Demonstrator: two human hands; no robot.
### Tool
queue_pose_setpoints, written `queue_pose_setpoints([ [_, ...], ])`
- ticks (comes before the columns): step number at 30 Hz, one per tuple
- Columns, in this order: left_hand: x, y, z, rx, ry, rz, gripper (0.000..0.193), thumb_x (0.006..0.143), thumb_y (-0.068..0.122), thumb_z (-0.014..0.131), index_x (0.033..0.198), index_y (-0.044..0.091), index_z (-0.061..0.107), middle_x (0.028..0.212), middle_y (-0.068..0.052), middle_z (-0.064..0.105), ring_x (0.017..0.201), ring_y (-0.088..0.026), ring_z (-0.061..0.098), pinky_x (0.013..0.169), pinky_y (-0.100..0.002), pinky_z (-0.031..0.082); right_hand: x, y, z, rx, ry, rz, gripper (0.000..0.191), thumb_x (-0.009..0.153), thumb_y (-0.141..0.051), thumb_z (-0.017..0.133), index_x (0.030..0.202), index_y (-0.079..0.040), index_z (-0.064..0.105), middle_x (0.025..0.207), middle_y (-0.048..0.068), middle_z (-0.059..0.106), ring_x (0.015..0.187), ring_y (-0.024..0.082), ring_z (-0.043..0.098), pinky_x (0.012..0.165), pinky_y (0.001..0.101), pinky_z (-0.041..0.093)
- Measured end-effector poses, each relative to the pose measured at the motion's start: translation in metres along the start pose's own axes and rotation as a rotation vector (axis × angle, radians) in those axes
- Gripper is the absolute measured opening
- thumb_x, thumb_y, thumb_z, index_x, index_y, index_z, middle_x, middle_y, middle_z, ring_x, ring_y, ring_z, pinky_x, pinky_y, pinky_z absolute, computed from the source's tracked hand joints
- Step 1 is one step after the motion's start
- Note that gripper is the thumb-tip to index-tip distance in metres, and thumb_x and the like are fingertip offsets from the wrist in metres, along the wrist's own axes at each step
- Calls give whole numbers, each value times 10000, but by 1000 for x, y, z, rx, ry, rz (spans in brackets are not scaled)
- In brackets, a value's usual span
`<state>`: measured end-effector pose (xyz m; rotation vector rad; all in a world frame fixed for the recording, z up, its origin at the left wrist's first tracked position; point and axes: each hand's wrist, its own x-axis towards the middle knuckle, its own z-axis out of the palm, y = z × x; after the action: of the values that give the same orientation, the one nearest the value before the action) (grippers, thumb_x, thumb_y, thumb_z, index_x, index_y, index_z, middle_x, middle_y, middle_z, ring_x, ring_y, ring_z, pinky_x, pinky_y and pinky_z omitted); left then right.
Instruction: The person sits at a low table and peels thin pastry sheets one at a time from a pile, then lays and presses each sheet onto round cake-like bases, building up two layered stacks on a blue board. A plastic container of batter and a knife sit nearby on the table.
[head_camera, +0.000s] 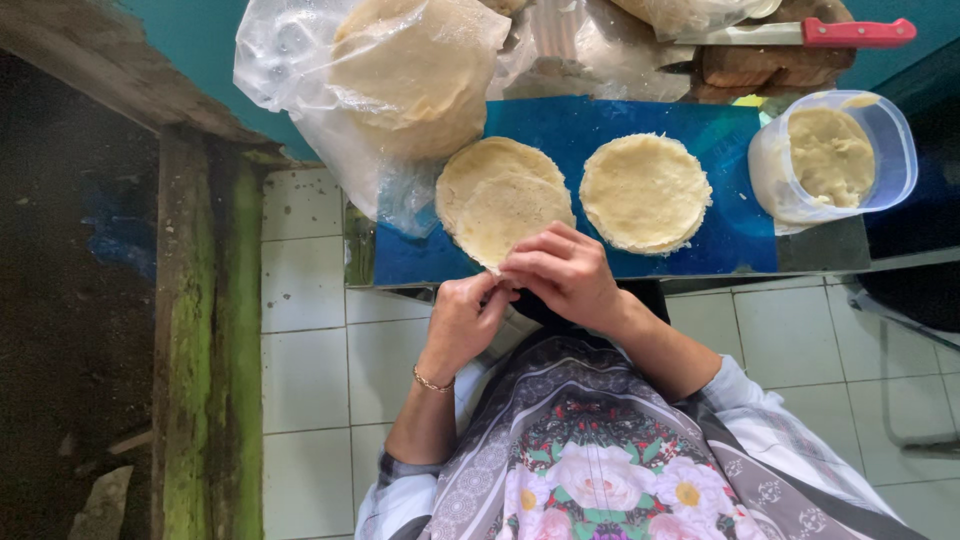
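Both hands meet at the centre of the frame, right at the near edge of the blue mat (740, 225) on the worktop (830, 250). The left hand (462, 322) is curled nearly closed, fingertips pinching the lower edge of a thin pale dough sheet (512, 212). The right hand (565, 272) is also curled over, its fingers bent down onto that same edge, touching the left hand's fingertips. The sheet lies tilted over a round stack of wrappers (480, 165) just above the hands, centre of the frame.

Just right of that stack, apart from it, a second round stack (645, 192) lies flat on the mat, edges rough.

Packages now: at the upper left of the worktop, a clear crumpled plastic bag (290, 70) holds a thick pile of the same pale sheets (415, 70), and its lower corner touches the first stack. More clear plastic is bunched along the top centre.

At the right edge of the frame stands a clear round plastic tub (895, 150), lid off, with a lump of pale yellowish paste (832, 155) inside.

At the top right, a knife with a red handle (858, 32) rests across a wooden block (770, 65).

A thin bracelet (432, 384) circles the left wrist.
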<state>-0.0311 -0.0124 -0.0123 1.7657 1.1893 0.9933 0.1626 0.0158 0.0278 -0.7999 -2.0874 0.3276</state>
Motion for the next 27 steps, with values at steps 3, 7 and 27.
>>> queue_pose_setpoints([
  [3, 0, -1, 0, -82, 3, -6, 192, 909, 39, 627, 1067, 1, 729, 888, -130, 780, 803, -198, 796, 675, -300, 608, -3, 5, 5, 62, 13, 61, 145, 879, -67, 786, 1008, -66, 721, 1001, 69, 704, 891, 264, 686, 762, 363, 562],
  [7, 0, 1, 0, -90, -4, -23, 124, 938, 59, 651, 993, -26, 722, 878, -144, 782, 805, -194, 803, 669, -295, 614, -8, 7, 11, 177, 52, 295, 94, 919, -55, 758, 994, -35, 705, 991, 99, 697, 838, 231, 699, 710, 332, 564],
  [27, -6, -10, 11, -659, 191, -203, 261, 940, 36, 718, 1172, -36, 623, 1096, -62, 720, 947, -81, 692, 817, -241, 573, -9, 32, -4, -409, 134, 205, 129, 914, -100, 820, 1035, -106, 775, 887, 41, 702, 792, 244, 676, 695, 371, 551],
])
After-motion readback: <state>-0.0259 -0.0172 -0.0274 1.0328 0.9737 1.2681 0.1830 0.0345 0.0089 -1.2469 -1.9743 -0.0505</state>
